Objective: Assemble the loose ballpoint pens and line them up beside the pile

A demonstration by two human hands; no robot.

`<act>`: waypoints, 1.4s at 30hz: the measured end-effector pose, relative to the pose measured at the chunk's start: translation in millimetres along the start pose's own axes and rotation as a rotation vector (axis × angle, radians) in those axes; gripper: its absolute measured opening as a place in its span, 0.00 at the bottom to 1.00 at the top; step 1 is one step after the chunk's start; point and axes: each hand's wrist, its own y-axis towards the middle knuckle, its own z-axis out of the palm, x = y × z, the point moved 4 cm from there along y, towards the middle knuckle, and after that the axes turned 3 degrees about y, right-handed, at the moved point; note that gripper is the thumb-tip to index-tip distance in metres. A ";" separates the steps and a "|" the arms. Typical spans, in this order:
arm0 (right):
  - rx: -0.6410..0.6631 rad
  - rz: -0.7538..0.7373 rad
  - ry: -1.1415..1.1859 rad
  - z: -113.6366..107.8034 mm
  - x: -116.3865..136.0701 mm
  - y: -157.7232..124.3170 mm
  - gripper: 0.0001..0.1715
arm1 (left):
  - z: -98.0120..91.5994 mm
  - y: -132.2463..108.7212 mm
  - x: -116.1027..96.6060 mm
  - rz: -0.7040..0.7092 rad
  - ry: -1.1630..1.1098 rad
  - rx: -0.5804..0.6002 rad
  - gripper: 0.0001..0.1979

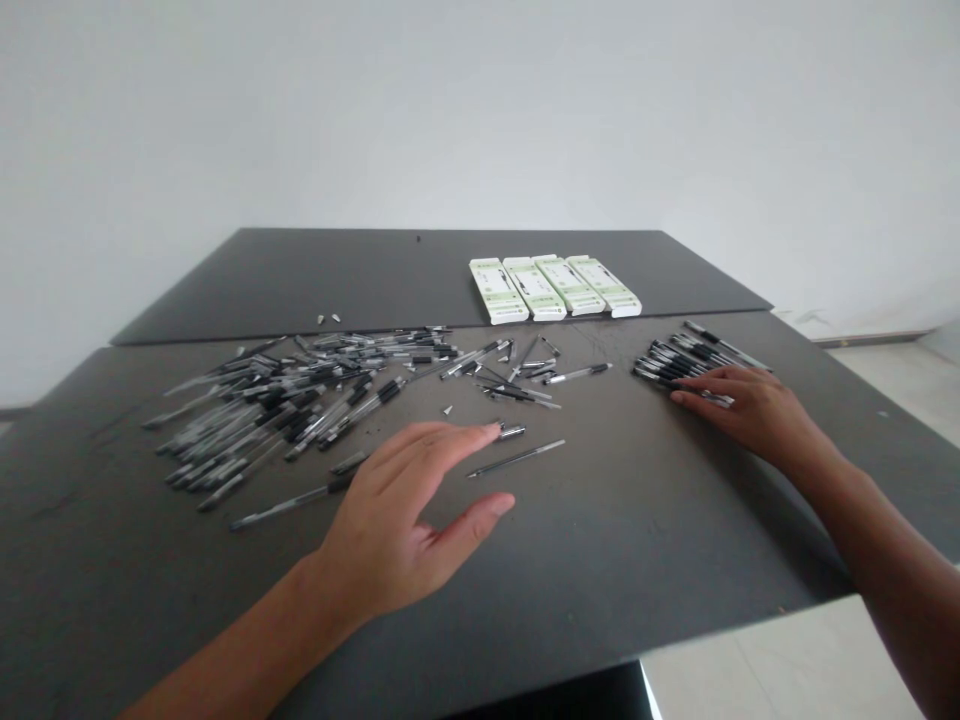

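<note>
My left hand (409, 510) hovers open over the dark table (615, 520), fingers stretched toward a pen refill (517, 457) and a short pen part (511, 432). It holds nothing. My right hand (742, 405) lies flat at the right, its fingers resting on the near end of a tidy bunch of black pens (690, 355). A large loose heap of pens (300, 395) spreads across the left half of the table. More scattered pens and parts (525, 375) lie in the middle.
Several white and green boxes (555, 287) stand side by side at the back, on a second dark table (337, 275). A few small pen caps (328, 319) lie near the seam. The table's front edge is near me, with pale floor (765, 665) below on the right.
</note>
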 end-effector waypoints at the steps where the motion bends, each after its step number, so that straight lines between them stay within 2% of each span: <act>1: -0.014 0.000 -0.009 0.0 -1.3 1.5 0.19 | -0.3 0.5 0.4 0.000 0.006 0.003 0.19; 5: -0.089 0.004 -0.062 -3.5 -2.3 3.5 0.17 | -3.1 3.1 0.4 0.006 -0.001 -0.010 0.17; 8: -0.151 -0.005 -0.088 -9.2 7.2 3.8 0.16 | -7.2 6.1 1.3 0.004 -0.008 -0.063 0.15; 11: -0.242 -0.024 -0.094 -19.3 40.6 6.9 0.18 | -13.7 9.4 6.9 -0.031 0.010 -0.148 0.11; 13: -0.279 -0.077 -0.041 -27.8 82.1 11.0 0.20 | -18.2 11.5 13.8 -0.070 0.058 -0.188 0.08; 14: -0.240 -0.147 0.083 -30.3 108.3 14.2 0.20 | -20.2 12.4 17.9 -0.086 0.092 -0.196 0.07; 15: -0.088 -0.265 0.247 -28.4 138.0 17.8 0.19 | -21.7 13.3 22.4 -0.099 0.128 -0.192 0.05; 16: 0.118 -0.367 0.369 -24.0 167.4 20.7 0.19 | -22.6 14.1 27.3 -0.109 0.165 -0.176 0.03; 18: 0.440 -0.542 0.457 -14.7 216.7 24.4 0.17 | -22.5 15.4 38.5 -0.123 0.228 -0.108 0.04; 20: 0.543 -0.621 0.423 -5.7 243.0 30.9 0.16 | -20.8 15.8 51.4 -0.140 0.280 -0.013 0.08; 23: 0.499 -0.628 0.390 7.3 246.4 40.2 0.16 | -19.4 14.1 72.9 -0.197 0.361 0.116 0.09; 27: 0.409 -0.616 0.427 16.8 227.8 39.7 0.20 | -23.7 9.4 98.3 -0.300 0.474 0.181 0.08; 31: 0.389 -0.637 0.440 18.7 220.8 33.1 0.18 | -22.8 2.2 116.6 -0.392 0.514 0.280 0.11; 35: 0.357 -0.677 0.434 19.9 221.4 28.8 0.17 | -19.1 -3.0 127.1 -0.431 0.531 0.382 0.15; 42: 0.349 -0.665 0.424 25.9 216.9 28.8 0.18 | -28.7 -0.7 127.9 -0.555 0.492 0.446 0.09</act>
